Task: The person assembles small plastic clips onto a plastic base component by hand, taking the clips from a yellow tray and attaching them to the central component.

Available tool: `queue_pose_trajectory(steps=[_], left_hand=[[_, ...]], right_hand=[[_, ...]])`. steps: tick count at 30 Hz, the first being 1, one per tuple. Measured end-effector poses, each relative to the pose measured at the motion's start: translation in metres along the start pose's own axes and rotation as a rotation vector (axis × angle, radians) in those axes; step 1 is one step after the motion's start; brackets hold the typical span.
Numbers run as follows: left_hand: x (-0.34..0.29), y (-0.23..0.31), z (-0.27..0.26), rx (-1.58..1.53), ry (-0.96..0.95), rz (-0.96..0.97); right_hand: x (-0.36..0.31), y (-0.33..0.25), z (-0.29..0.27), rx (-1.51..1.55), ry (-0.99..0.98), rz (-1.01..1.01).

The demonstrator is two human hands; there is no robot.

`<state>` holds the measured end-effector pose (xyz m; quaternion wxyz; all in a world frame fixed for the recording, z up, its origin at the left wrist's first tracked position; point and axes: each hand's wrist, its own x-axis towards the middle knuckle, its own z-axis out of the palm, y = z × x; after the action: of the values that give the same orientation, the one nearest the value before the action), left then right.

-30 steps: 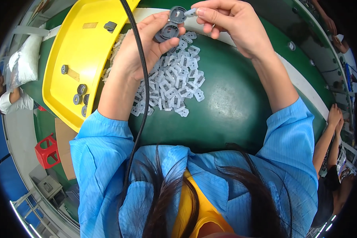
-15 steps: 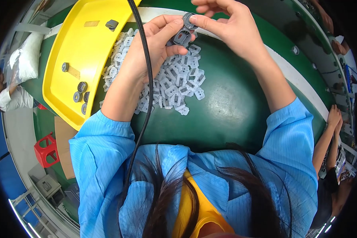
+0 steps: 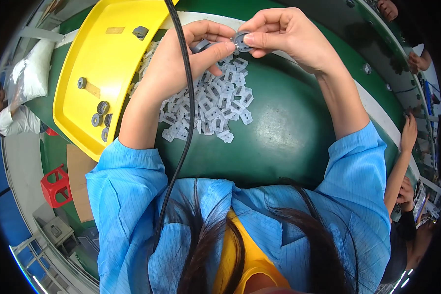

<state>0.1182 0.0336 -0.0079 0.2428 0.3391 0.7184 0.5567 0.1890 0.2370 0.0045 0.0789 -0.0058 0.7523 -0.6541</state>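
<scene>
Above the far part of the green table, my two hands meet at a round grey plastic piece (image 3: 241, 41). My right hand (image 3: 294, 41) pinches it between thumb and fingers. The thumb and fingertips of my left hand (image 3: 164, 73) close in at its left edge, where small pale, shiny bits show. A second dark grey piece (image 3: 200, 46) sits inside my left hand, partly covered by the thumb. Under the hands lies a heap of small translucent white plastic pieces (image 3: 213, 100), partly hidden by my left forearm.
To the left stands a yellow tray (image 3: 66, 115) with several grey round pieces (image 3: 97, 119) in it. A black braided cable (image 3: 189, 88) hangs across the view before my left hand. A white bag (image 3: 36, 71), a red stool (image 3: 57, 187) and other people's hands (image 3: 409, 134) lie farther out.
My right hand has come down and its fingers have closed around the round piece. My left hand has turned, so the second grey piece is now more hidden.
</scene>
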Motion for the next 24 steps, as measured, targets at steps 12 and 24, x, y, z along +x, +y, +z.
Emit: queue_pose_trajectory(steps=[12, 24], left_hand=[[0.004, -0.008, 0.028, -0.069, 0.335, 0.081], [0.000, -0.001, 0.029, 0.037, 0.380, 0.117]], right_hand=[[0.004, 0.010, 0.041, -0.471, 0.609, -0.667], [-0.001, 0.001, 0.039, -0.306, 0.484, -0.437]])
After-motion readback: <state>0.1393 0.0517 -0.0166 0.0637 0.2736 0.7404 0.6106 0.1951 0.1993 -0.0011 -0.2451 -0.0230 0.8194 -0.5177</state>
